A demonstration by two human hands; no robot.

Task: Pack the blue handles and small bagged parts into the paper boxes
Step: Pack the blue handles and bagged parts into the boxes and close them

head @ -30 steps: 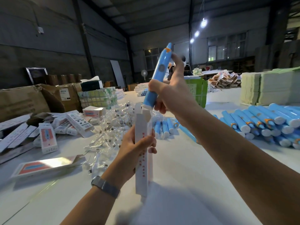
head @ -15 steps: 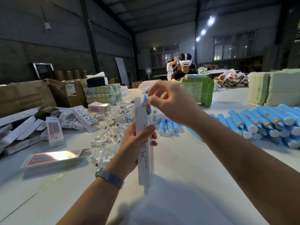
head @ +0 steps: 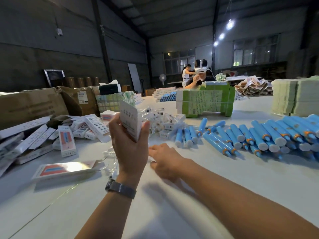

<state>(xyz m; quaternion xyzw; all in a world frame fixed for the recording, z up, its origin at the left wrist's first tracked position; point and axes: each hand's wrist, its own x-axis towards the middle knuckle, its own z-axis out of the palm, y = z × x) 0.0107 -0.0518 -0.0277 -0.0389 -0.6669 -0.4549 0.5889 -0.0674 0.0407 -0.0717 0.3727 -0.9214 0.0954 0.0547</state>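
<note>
My left hand [head: 128, 144] grips a white paper box [head: 128, 118] upright above the white table [head: 198, 213], its printed face turned toward me. My right hand [head: 165, 161] is low on the table just right of it, fingers curled round a small clear bag [head: 151, 159] that is mostly hidden. A heap of clear bagged parts [head: 160, 118] lies behind the box. Several blue handles [head: 262, 135] with orange rings are piled to the right, and a few more [head: 185, 137] lie nearer the middle.
White paper boxes [head: 65, 140] are scattered at the left, one lying flat [head: 67, 169] near the front. Brown cartons [head: 34, 104] stand behind them. Green packs [head: 205, 100] and pale stacks [head: 293, 99] sit at the back. A person [head: 198, 76] with a white headset works across the table.
The blue handle slid down into the box and out of sight. My right hand dropped from the box top to the table. My left hand turned the box toward me.
</note>
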